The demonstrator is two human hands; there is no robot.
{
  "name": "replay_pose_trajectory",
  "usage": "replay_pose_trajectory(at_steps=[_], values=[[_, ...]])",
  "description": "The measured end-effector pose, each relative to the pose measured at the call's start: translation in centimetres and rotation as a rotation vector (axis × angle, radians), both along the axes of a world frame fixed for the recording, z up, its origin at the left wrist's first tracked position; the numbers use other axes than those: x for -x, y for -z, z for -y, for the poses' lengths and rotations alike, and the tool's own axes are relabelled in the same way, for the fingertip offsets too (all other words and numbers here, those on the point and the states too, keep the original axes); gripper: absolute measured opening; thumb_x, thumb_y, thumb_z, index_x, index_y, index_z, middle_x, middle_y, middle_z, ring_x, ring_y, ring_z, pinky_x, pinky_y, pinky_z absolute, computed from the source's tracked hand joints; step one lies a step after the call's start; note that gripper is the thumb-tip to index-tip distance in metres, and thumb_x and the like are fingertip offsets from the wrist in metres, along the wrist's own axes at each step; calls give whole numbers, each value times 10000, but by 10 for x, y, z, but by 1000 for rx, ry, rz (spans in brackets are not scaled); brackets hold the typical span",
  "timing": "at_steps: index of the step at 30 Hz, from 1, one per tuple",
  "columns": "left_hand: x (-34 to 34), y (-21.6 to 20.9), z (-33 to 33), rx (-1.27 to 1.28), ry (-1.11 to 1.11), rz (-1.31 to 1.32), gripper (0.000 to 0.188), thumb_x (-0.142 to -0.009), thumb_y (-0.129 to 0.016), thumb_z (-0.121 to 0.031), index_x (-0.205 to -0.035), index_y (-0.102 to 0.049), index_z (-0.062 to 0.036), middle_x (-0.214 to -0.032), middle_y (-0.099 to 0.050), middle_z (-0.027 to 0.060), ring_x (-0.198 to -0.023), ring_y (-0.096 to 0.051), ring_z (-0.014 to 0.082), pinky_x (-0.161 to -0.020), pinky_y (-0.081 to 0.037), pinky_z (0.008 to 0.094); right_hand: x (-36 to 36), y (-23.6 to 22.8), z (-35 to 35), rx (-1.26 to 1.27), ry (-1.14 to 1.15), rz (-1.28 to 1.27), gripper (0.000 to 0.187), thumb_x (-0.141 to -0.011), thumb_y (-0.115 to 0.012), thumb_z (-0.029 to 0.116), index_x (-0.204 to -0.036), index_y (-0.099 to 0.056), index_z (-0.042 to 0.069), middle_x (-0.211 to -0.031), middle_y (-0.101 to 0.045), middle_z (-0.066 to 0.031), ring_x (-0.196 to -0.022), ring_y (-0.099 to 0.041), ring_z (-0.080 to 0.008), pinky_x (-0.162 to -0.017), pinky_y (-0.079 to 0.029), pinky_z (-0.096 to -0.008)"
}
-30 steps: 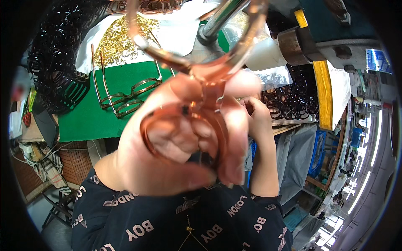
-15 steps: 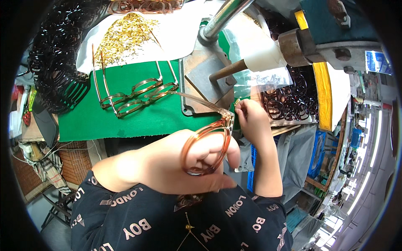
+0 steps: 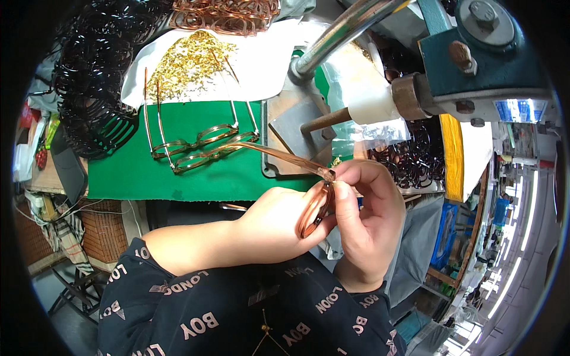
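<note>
Eyeglass frame (image 3: 308, 218) of translucent brown plastic sits clamped between two hands, seen at the table's front edge. The left hand (image 3: 276, 222) has its grip closed on the rim, its fingers largely hidden; the right hand (image 3: 374, 222) has its grip shut on the hinge corner, thumb and fingertip together. One temple arm (image 3: 285, 157) shows, slanting away to the left across the near edge of a press's base plate (image 3: 273, 127).

Two more pairs of glasses (image 3: 191, 144) lie one just in front of the other on green cloth (image 3: 119, 178), their four arms pointing toward the table's far edge. Their tips reach a single white sheet (image 3: 261, 77) bearing one heap of small gold pieces (image 3: 193, 65), too many to count.

Three piles of uncounted frames ring the work: dark ones (image 3: 89, 77) along the left edge, brown ones (image 3: 225, 15) at the far edge, and more dark ones (image 3: 409, 154) toward the right edge, near clear plastic (image 3: 350, 139). One press stands between, with one steel column (image 3: 332, 44), one rod (image 3: 326, 120) and one white sleeve (image 3: 374, 104).

The cloth ends along the front of the table (image 3: 50, 176). Beyond its left corner stand woven panels (image 3: 98, 231); off to the right, a blue crate (image 3: 444, 237) and strip lights (image 3: 522, 219).
</note>
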State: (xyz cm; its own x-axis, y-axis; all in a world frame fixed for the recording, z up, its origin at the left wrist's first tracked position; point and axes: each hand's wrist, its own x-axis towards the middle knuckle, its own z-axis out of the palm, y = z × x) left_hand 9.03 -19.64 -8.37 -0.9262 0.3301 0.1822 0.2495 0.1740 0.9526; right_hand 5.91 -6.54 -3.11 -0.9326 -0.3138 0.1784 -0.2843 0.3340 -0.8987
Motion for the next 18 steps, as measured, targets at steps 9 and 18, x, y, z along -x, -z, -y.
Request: replay_pose_trajectory(at_steps=[9,18], values=[[2,0,-1,-233,95,91,147,-807,-586,-160,-850,-528,-32,-650,-584,134,-582,-595,300,-537,-482,355,-3,-7,4,-151,50,-166,95,-740,-647,-18,-814,-589,-6,-793,-625,-107,-715,-611,-199,-669,-480,-275],[0,-16,11,-651,405,473,138,-861,-597,-89,-904,-492,-10,-724,-633,47,-648,-588,101,-585,-461,233,0,-14,-3,311,13,300,114,-779,-611,-58,-886,-581,-32,-811,-621,-90,-688,-597,-121,-611,-467,-211]])
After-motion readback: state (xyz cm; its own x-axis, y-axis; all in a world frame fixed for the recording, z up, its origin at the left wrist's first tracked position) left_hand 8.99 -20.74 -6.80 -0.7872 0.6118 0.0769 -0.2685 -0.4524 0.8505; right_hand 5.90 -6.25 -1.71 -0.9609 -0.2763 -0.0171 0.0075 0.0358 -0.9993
